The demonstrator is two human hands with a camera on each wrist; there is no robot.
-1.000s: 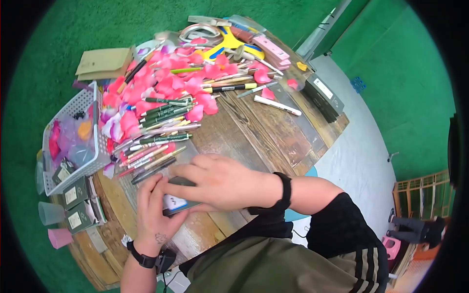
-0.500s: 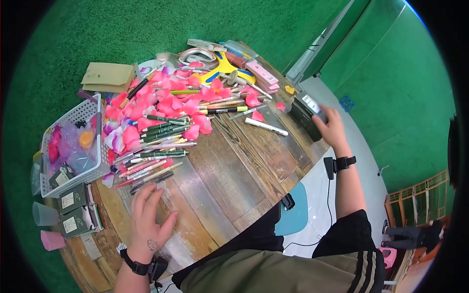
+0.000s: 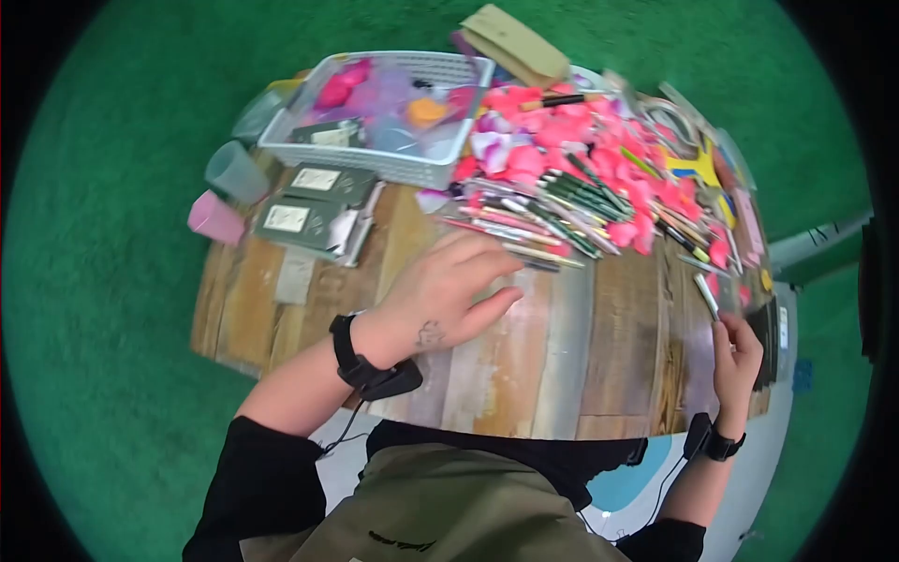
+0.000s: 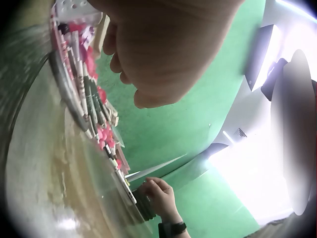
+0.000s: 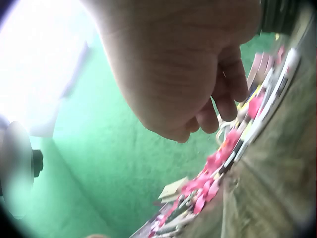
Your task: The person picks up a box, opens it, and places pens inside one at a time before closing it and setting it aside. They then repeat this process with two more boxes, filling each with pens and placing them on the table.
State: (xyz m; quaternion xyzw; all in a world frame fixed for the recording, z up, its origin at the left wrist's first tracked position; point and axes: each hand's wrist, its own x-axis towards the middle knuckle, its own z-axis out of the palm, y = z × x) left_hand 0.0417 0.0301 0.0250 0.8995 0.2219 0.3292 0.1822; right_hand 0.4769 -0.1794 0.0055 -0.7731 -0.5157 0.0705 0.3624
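Left hand [image 3: 448,302] rests flat, fingers spread, beside light, stiff pens [image 3: 524,229]; right hand [image 3: 736,361], grip unclear, nears dark boxes [image 3: 766,339].

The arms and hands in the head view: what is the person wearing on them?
Both hands are bare. The left hand has a small dark tattoo on its back and a black wrist strap carrying a small black device with a thin cable. The right hand has a similar black strap and cable. Black sleeves cover the upper arms.
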